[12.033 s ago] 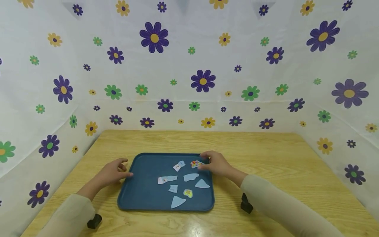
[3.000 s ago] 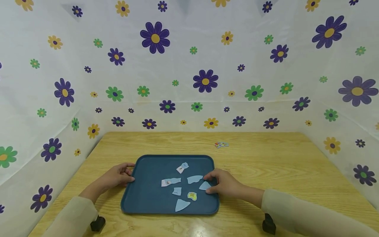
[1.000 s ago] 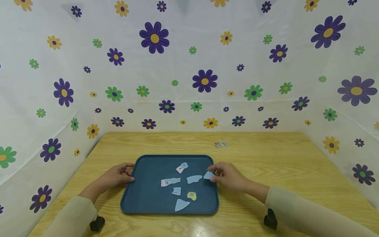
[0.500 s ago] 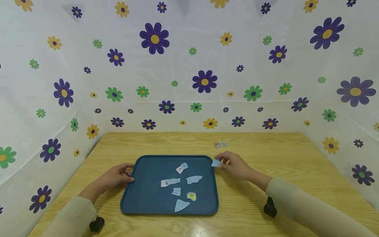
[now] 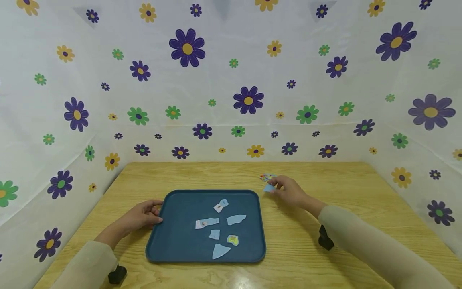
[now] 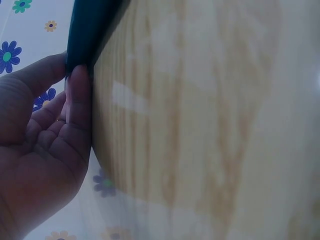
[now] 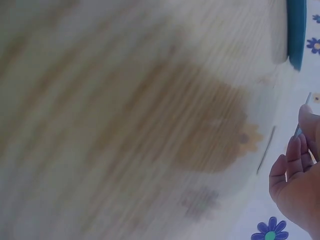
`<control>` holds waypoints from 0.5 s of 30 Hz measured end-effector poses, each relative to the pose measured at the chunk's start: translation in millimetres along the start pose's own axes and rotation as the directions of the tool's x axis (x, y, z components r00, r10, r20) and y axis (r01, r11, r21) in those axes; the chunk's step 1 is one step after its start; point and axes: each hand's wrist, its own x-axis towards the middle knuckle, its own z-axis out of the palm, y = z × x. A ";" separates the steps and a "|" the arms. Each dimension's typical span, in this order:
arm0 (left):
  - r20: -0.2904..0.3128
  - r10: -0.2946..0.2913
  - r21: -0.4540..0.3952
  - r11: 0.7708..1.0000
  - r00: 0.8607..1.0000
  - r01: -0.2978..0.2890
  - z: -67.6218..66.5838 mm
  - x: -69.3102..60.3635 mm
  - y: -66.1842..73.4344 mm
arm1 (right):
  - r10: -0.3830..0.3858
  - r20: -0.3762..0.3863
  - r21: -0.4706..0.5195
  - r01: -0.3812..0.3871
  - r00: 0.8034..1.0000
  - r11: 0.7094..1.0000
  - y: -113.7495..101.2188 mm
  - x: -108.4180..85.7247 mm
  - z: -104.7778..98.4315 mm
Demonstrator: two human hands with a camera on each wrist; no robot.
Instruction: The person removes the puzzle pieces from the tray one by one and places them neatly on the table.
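My right hand (image 5: pixel 291 193) pinches a light blue, wedge-shaped puzzle piece (image 5: pixel 269 188) between thumb and fingers, over the table beyond the tray's far right corner. Just past it lies a multicoloured piece (image 5: pixel 267 177). In the right wrist view the held piece (image 7: pixel 298 131) shows edge-on. My left hand (image 5: pixel 143 216) grips the left rim of a dark blue tray (image 5: pixel 169 249); the left wrist view shows thumb and fingers at the tray edge (image 6: pixel 92 30). On the tray lie a long printed piece (image 5: pixel 207 223), a curved blue piece (image 5: pixel 236 219) and a blue wedge (image 5: pixel 220 251).
Also on the tray are a small printed piece (image 5: pixel 221 205), a small blue piece (image 5: pixel 214 234) and a yellow-printed piece (image 5: pixel 233 240). The wooden table (image 5: pixel 325 176) extends to the right of the tray. A white flowered sheet (image 5: pixel 216 80) encloses the back and sides.
The multicoloured piece went from tray to table earlier. Since then my right hand has lifted a blue wedge off the tray's right side and carried it away toward that piece. My left hand stays.
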 end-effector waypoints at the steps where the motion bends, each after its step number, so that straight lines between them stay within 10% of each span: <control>1: 0.001 0.000 0.000 1.000 1.000 0.000 0.1 -0.4 0.4 | 0.011 -0.003 0.000 -0.011 1.000 1.000 1.7 1.4 0.2; 15: -0.006 -0.011 0.006 1.000 1.000 0.011 0.1 -0.6 1.4 | 0.140 0.026 -0.014 -0.140 0.990 0.990 18.0 20.5 -3.8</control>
